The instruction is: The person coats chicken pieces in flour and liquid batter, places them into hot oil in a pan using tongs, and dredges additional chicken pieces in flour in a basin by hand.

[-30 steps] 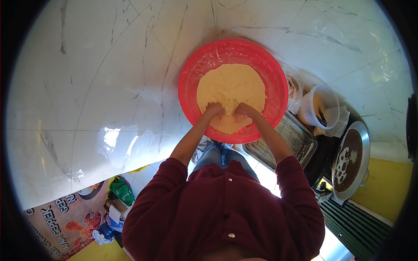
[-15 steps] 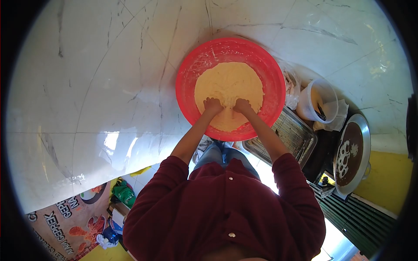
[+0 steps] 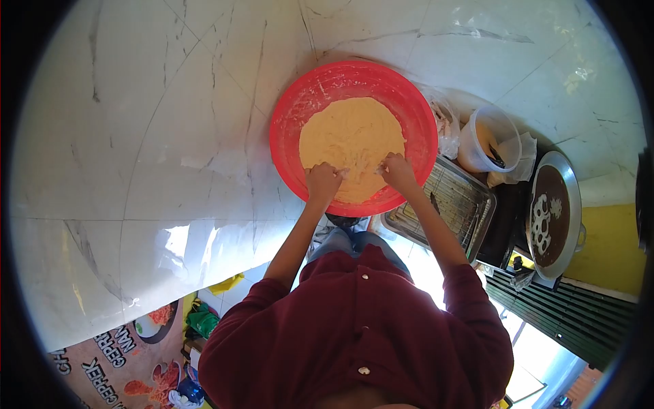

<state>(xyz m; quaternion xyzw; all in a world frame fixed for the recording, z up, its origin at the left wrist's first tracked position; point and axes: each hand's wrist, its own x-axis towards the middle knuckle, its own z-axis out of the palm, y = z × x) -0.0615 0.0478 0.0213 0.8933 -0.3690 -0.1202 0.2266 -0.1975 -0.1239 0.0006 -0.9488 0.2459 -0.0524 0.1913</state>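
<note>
A large red basin (image 3: 285,123) holds a broad bed of pale yellowish flour (image 3: 351,126), smooth at the back and disturbed near the front. Low on the left side of the flour is my left hand (image 3: 323,181), its fingers curled inward and whitish at the tips. Opposite it, my right hand (image 3: 399,170) is curled too, with white bits at its fingertips. A gap of flour separates the two hands. Whatever the fingers pinch is too small to make out.
Right of the basin are a metal tray with a wire rack (image 3: 460,204), a clear plastic tub (image 3: 492,140) with a dark-handled utensil, and a plastic bag (image 3: 446,129). Farther right sits a wide pan (image 3: 575,184) of dark oil with pale foam. Marbled tile walls (image 3: 191,123) surround the basin.
My hands have moved apart, the left one outward to the left, the right one to the right, and their fingertips have come up out of the flour. The view has shifted slightly.
</note>
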